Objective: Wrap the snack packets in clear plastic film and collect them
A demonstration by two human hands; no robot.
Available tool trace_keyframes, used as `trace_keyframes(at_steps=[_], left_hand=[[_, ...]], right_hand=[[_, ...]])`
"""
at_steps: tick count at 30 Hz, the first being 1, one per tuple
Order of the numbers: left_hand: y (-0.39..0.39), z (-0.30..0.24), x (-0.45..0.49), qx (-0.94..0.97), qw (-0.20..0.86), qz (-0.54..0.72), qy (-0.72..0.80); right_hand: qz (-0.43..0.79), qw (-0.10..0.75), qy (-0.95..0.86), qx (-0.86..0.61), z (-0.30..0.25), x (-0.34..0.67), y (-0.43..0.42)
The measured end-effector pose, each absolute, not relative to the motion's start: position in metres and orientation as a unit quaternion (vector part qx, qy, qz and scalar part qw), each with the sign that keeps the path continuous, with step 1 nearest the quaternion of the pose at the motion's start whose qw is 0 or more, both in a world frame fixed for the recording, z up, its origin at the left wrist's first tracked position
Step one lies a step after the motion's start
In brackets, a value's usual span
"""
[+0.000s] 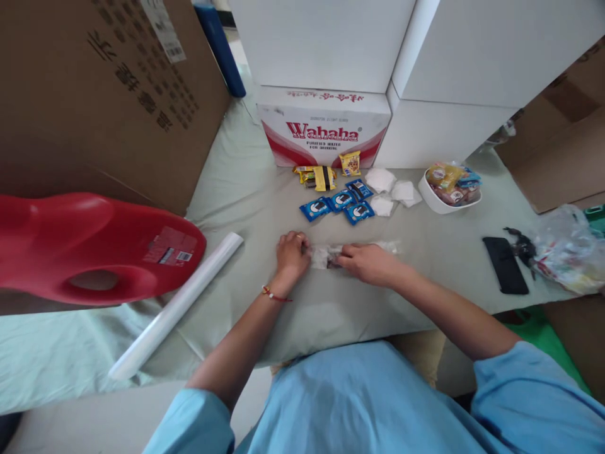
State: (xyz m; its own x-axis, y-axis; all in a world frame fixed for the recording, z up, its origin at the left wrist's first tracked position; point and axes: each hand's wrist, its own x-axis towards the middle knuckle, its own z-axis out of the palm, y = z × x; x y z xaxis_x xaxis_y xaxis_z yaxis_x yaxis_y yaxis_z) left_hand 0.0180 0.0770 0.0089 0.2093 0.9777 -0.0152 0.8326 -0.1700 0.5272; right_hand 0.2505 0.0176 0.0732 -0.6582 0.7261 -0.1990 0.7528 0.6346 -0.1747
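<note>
A long strip of clear plastic wrapper lies flat on the cloth-covered table before me, with a small dark item under or inside it that I cannot make out. At its left end, the fingers of my left hand are curled closed on the edge. My right hand pinches the wrapper's middle, beside the dark item, and the strip's far end shows past the knuckles. Just beyond lie several blue packets, several white packets and a few yellow snack packets.
Behind the packets stands a Wahaha water carton. A white bowl of wrapped snacks, a black phone, keys and a plastic bag are to the right. Leftward lie a white roll and a red plastic object beside a large cardboard box.
</note>
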Motion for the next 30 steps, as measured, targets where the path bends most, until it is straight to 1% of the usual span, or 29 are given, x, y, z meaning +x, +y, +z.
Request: trace_keyframes(at_steps=[3,6,9,11,13,15,16,18,20,21,23,26,28,30], left_hand=[[0.069,0.012,-0.001,0.730,0.265,0.213,0.593],[0.061,0.022,-0.011,0.664,0.368,0.266,0.595],[0.050,0.034,0.003,0.608,0.463,0.311,0.565],[0.042,0.038,0.025,0.611,0.480,0.313,0.546],[0.034,0.038,0.050,0.652,0.450,0.289,0.537],[0.024,0.034,0.071,0.726,0.376,0.259,0.515],[0.018,0.032,0.078,0.761,0.333,0.244,0.501],[0.008,0.029,0.086,0.815,0.251,0.215,0.476],[-0.001,0.028,0.086,0.847,0.179,0.188,0.464],[-0.004,0.028,0.085,0.858,0.148,0.176,0.460],[-0.007,0.028,0.081,0.870,0.095,0.164,0.455],[-0.008,0.026,0.077,0.883,0.054,0.169,0.435],[-0.006,0.024,0.075,0.892,0.051,0.171,0.415],[-0.006,0.023,0.074,0.898,0.056,0.168,0.403]], right_hand=[[-0.127,0.025,0.892,0.433,0.063,0.258,0.001],[-0.140,-0.021,0.878,0.457,0.053,0.263,-0.010],[-0.165,-0.062,0.869,0.462,0.045,0.262,-0.016],[-0.177,-0.091,0.863,0.465,0.040,0.260,-0.018],[-0.193,-0.131,0.858,0.458,0.033,0.259,-0.020],[-0.215,-0.187,0.838,0.466,0.025,0.263,-0.020],[-0.215,-0.220,0.814,0.494,0.021,0.267,-0.020],[-0.171,-0.270,0.736,0.597,0.013,0.275,-0.020],[-0.102,-0.272,0.656,0.697,0.007,0.285,-0.020],[-0.082,-0.260,0.634,0.723,0.005,0.289,-0.019],[-0.082,-0.242,0.629,0.734,0.003,0.298,-0.019],[-0.159,-0.265,0.650,0.694,0.012,0.306,-0.017],[-0.240,-0.275,0.647,0.670,0.023,0.306,-0.013],[-0.280,-0.270,0.637,0.666,0.036,0.297,-0.005]])
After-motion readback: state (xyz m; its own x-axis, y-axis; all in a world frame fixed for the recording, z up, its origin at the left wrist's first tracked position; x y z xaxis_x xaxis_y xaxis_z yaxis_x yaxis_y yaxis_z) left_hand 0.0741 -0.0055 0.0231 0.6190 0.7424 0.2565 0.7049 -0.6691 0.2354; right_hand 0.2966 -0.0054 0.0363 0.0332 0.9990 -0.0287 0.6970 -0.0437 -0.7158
